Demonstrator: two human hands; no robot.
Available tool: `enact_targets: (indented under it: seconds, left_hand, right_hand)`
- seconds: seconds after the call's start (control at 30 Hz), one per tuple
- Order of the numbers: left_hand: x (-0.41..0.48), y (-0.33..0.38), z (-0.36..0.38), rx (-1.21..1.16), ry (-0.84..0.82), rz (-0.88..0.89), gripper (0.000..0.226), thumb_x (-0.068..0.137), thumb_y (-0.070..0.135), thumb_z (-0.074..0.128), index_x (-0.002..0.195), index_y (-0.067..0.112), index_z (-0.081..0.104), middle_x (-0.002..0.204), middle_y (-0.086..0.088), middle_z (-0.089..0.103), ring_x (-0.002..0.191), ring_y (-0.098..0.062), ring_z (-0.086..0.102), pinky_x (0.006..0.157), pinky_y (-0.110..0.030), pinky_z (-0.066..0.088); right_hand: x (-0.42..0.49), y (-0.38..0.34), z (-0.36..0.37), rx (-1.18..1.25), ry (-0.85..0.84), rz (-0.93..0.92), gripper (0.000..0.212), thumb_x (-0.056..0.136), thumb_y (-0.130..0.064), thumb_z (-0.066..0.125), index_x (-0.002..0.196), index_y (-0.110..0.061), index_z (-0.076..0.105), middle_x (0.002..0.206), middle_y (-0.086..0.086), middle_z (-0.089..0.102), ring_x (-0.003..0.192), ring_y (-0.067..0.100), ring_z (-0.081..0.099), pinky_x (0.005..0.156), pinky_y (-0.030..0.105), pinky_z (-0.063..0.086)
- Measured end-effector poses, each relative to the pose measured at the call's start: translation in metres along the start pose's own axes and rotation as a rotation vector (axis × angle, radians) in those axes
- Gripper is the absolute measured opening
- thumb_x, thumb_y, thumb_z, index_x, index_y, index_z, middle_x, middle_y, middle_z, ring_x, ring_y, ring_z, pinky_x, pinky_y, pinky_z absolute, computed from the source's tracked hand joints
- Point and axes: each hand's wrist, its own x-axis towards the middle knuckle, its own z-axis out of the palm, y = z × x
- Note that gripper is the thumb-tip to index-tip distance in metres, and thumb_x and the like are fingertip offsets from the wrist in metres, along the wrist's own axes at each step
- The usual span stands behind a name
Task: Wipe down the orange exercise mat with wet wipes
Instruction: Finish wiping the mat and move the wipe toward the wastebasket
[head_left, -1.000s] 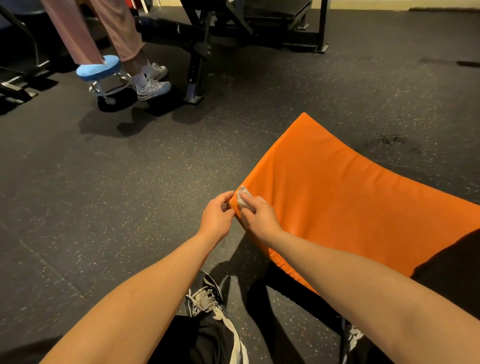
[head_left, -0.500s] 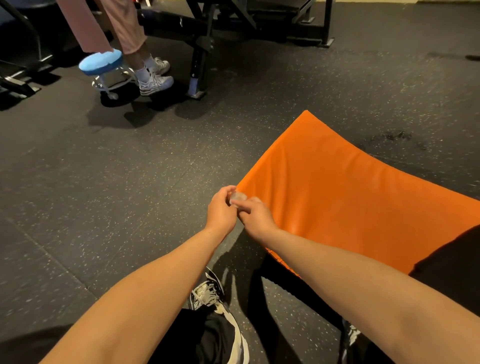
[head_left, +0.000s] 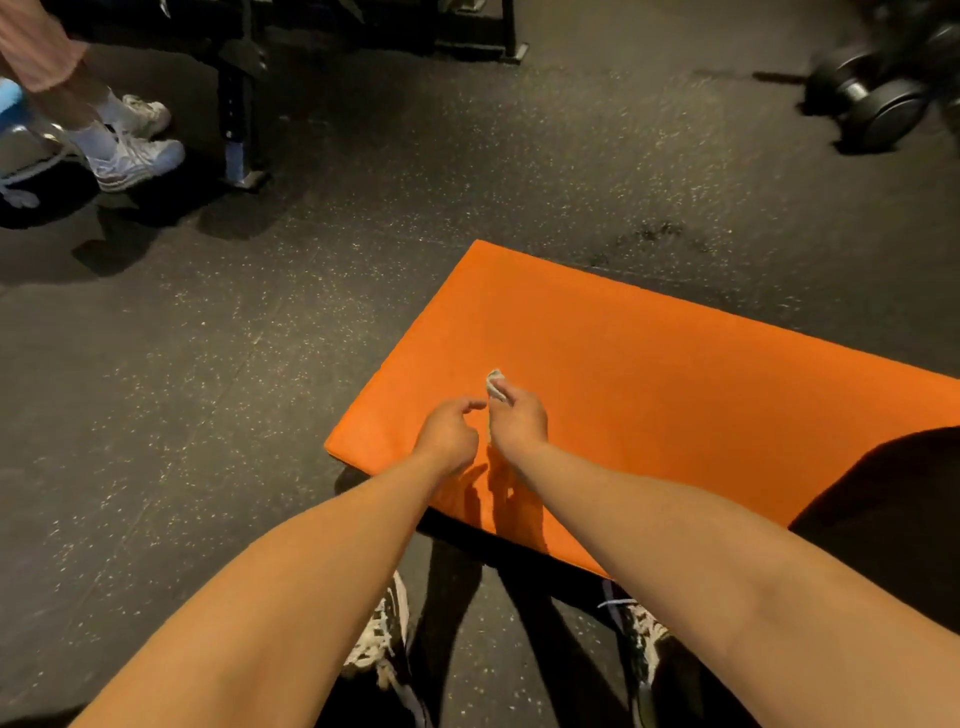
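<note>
The orange exercise mat (head_left: 649, 374) lies on the dark speckled gym floor, running from the centre to the right edge. My right hand (head_left: 519, 423) hovers over the mat's near left part and pinches a small crumpled white wet wipe (head_left: 496, 385) at its fingertips. My left hand (head_left: 449, 434) is just beside it, fingers loosely curled and index finger pointing toward the wipe, holding nothing that I can see. Both hands cast shadows on the mat below them.
Another person's legs and white sneakers (head_left: 132, 156) stand at the far left beside a bench frame post (head_left: 236, 111). Black dumbbells (head_left: 883, 98) lie at the far right. My own shoes (head_left: 382, 639) stand at the mat's near edge.
My hands left the mat's left corner and now hover further in over the mat. The left hand has let go near the wipe; the right still pinches it. The view shifted right.
</note>
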Motion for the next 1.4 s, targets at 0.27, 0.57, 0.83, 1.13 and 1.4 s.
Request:
enact_targets:
  seconds: [0.27,0.57,0.83,1.13,1.4]
  left_hand:
    - [0.107,0.032,0.112,-0.103,-0.271,-0.035,0.046,0.097,-0.003,0.051,0.139,0.016,0.056,0.145,-0.011,0.052,0.115,-0.026,0.057,0.09,-0.03,0.051]
    - [0.169,0.08,0.188,-0.008,-0.6,0.125,0.043,0.102,0.005,0.048,0.144,0.012,0.049,0.144,-0.007,0.055,0.125,-0.016,0.056,0.084,-0.012,0.036]
    - [0.121,0.139,0.237,0.152,-0.933,0.198,0.046,0.102,0.007,0.047,0.146,0.017,0.047,0.146,-0.005,0.052,0.125,-0.029,0.058,0.097,-0.04,0.048]
    - [0.026,0.144,0.297,0.347,-1.226,0.343,0.031,0.101,0.016,0.052,0.129,0.028,0.055,0.118,-0.005,0.069,0.095,-0.027,0.067,0.072,-0.032,0.05]
    - [-0.009,0.105,0.372,0.537,-1.255,0.421,0.045,0.097,0.02,0.053,0.14,0.034,0.053,0.142,0.007,0.058,0.135,-0.023,0.049,0.11,-0.043,0.044]
  right_hand:
    - [0.077,0.041,-0.093,0.208,0.396,0.314,0.038,0.107,-0.018,0.044,0.143,-0.027,0.056,0.136,0.007,0.057,0.114,0.037,0.061,0.074,0.037,0.044]
    - [0.123,0.078,-0.158,0.321,0.625,0.471,0.037,0.107,-0.027,0.051,0.144,-0.027,0.054,0.112,0.013,0.066,0.086,0.031,0.061,0.061,0.036,0.049]
    - [0.052,0.091,-0.217,0.529,0.991,0.641,0.038,0.108,-0.021,0.05,0.146,-0.021,0.054,0.151,0.011,0.049,0.129,0.034,0.054,0.099,0.043,0.049]
    - [-0.045,0.134,-0.252,0.671,1.378,0.61,0.034,0.105,-0.017,0.054,0.137,-0.024,0.063,0.152,0.005,0.049,0.131,0.028,0.054,0.101,0.036,0.049]
    - [-0.11,0.208,-0.257,0.655,1.554,0.745,0.035,0.103,-0.009,0.054,0.135,-0.018,0.064,0.147,0.003,0.055,0.134,0.025,0.052,0.111,0.03,0.041]
